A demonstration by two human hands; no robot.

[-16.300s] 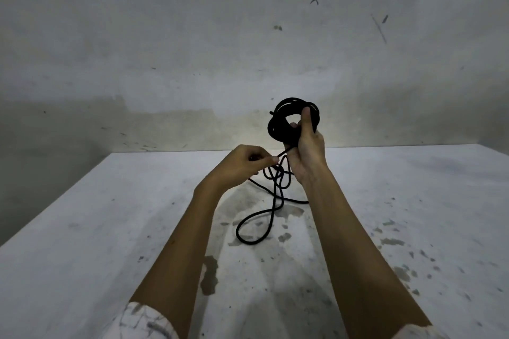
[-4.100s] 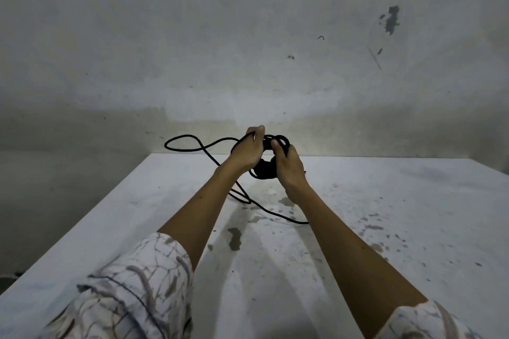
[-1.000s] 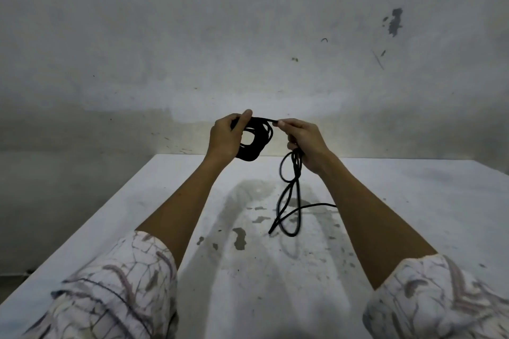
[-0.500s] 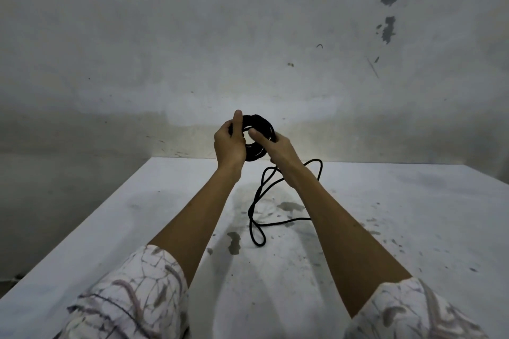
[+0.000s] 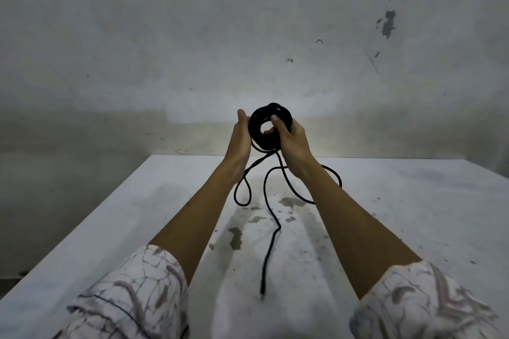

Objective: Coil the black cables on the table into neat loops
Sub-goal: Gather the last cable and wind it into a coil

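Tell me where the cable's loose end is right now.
In the head view the loose end lies on the table, near its front edge, between the two forearms. The cable trails down to it from the coil held up in both hands.

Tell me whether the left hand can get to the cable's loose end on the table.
Probably yes: the loose end lies uncovered on the table, nearer than the coil, but the left hand must release the coil first.

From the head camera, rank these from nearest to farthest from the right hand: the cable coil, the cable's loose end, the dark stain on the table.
1. Cable coil: gripped in the right hand.
2. Dark stain: on the table, below left.
3. Loose end: on the table, closest to the person.
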